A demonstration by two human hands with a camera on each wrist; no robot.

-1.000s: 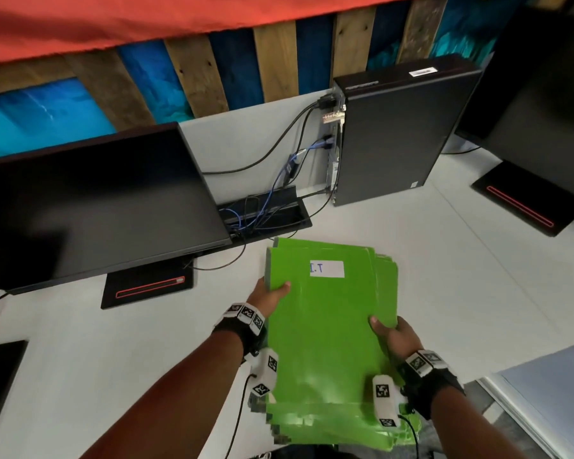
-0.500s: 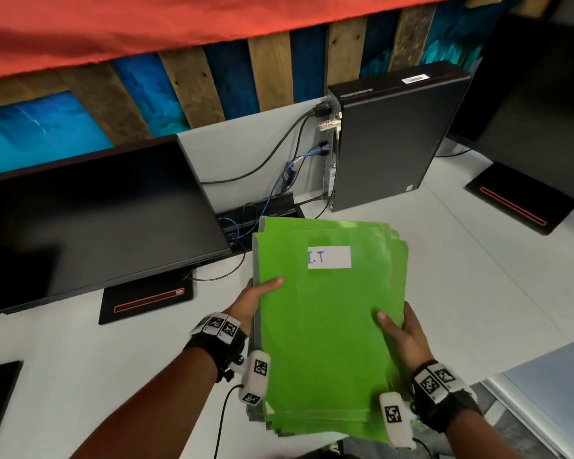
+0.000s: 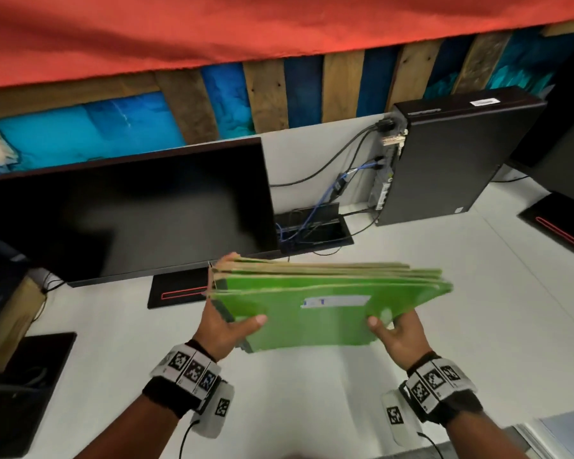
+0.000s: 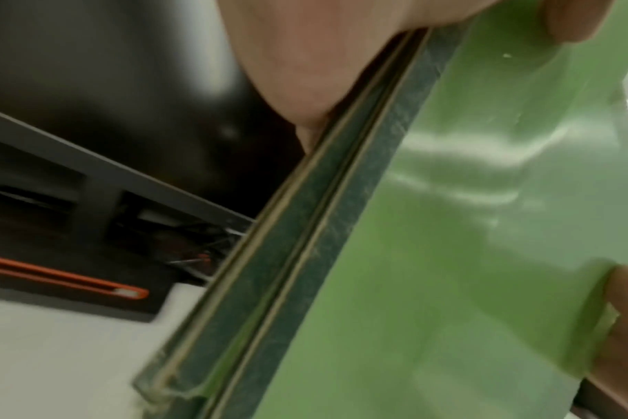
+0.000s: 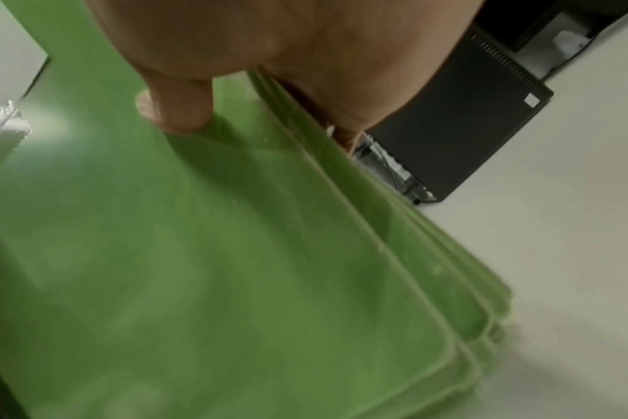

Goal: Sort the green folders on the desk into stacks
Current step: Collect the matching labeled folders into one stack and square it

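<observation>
A bundle of several green folders (image 3: pixel 315 313) hangs in the air above the white desk (image 3: pixel 461 309), tipped so its front face slants toward me. A white label (image 3: pixel 335 301) is on the front folder. My left hand (image 3: pixel 226 321) grips the bundle's left spine edge, thumb on the front face, fingers behind. My right hand (image 3: pixel 395 332) grips the right side the same way. The left wrist view shows the dark green spines (image 4: pixel 305 255) under my palm. In the right wrist view my thumb presses the top folder (image 5: pixel 233 255), and the fanned rounded corners show below it.
A black monitor (image 3: pixel 123 213) stands at the left on a base with a red line (image 3: pixel 176 291). A black computer tower (image 3: pixel 451 154) stands at the back right, its cables running into a desk cable box (image 3: pixel 312 230). Another monitor base (image 3: pixel 560 226) sits far right.
The bundle has been lifted off the desk and tipped up from lying flat. Both hands rose and moved forward with it, and the view has swung left.
</observation>
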